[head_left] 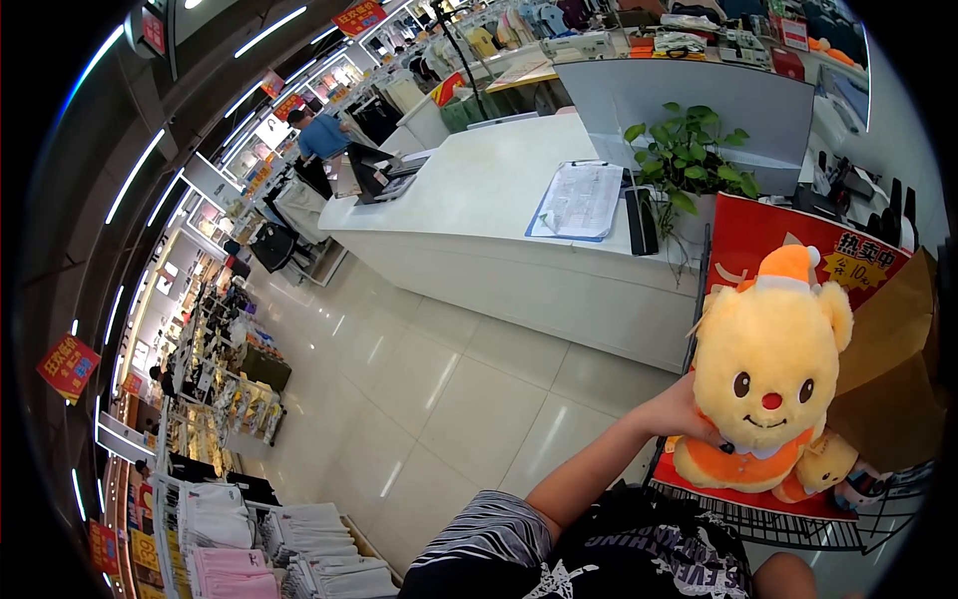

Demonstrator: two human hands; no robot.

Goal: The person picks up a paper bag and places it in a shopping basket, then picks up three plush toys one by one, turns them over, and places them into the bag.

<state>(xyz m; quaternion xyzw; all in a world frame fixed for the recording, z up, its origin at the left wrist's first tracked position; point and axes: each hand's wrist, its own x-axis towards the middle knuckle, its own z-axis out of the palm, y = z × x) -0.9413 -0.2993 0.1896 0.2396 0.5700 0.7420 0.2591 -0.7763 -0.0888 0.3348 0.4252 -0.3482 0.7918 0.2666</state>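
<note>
My left hand point(687, 411) is wrapped round the neck of a yellow plush bear point(768, 349) with an orange hat and orange clothes. The bear sits upright, facing me, on a red board over a black wire rack point(778, 529). Beside its lower right side is a smaller orange and yellow plush toy point(826, 461). A brown paper bag point(888, 389) stands at the right, behind the toys. Only a bit of skin from my right arm shows at the bottom edge; my right hand is not visible.
A white counter point(469, 190) holds a clipboard with papers point(579, 200), a black device point(641, 222) and a leafy plant point(689, 155). A red sign point(758, 235) stands behind the bear. Clothing racks point(215, 519) line the left. Farther back, a person in blue point(321, 137) stands by the counter's end.
</note>
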